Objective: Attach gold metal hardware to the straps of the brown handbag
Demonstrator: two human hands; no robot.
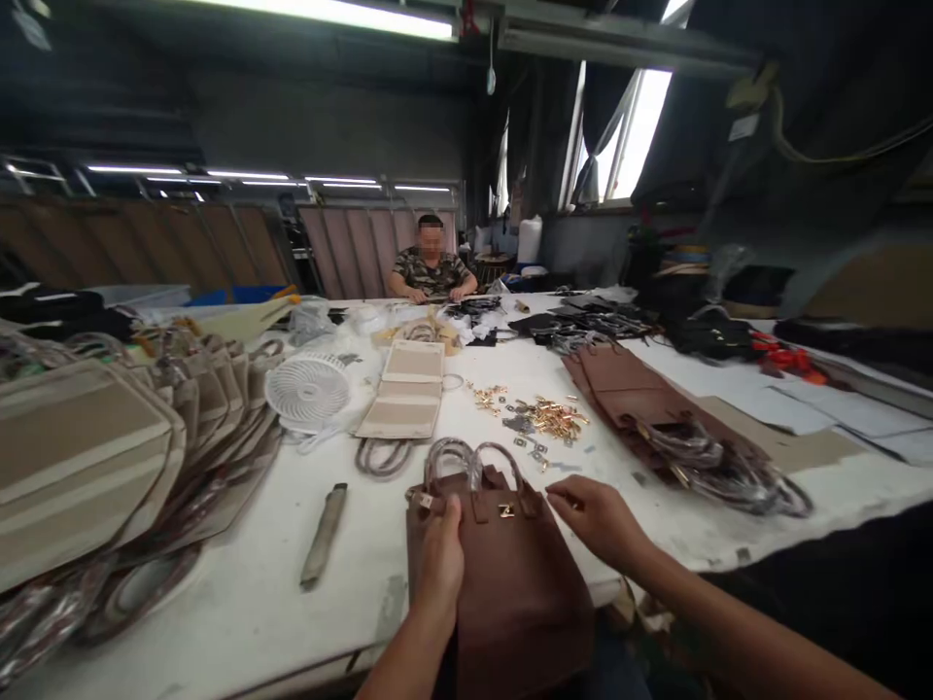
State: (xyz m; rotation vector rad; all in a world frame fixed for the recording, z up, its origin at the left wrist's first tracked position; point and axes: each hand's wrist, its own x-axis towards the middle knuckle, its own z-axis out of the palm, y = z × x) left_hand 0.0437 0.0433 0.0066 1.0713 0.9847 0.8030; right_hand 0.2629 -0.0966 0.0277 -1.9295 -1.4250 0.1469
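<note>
Pressing the brown bag (510, 583) with open left hand (437, 559), right hand (596, 520) pinched together beside it

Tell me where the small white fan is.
In the head view, the white fan lies left of centre on the table, between the row of beige bags and a flat beige panel.

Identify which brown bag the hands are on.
The brown bag at the near edge of the table, with the gold clasp: left hand rests on it, right hand at its top right corner. The other brown pieces lie stacked farther right, untouched.
</note>
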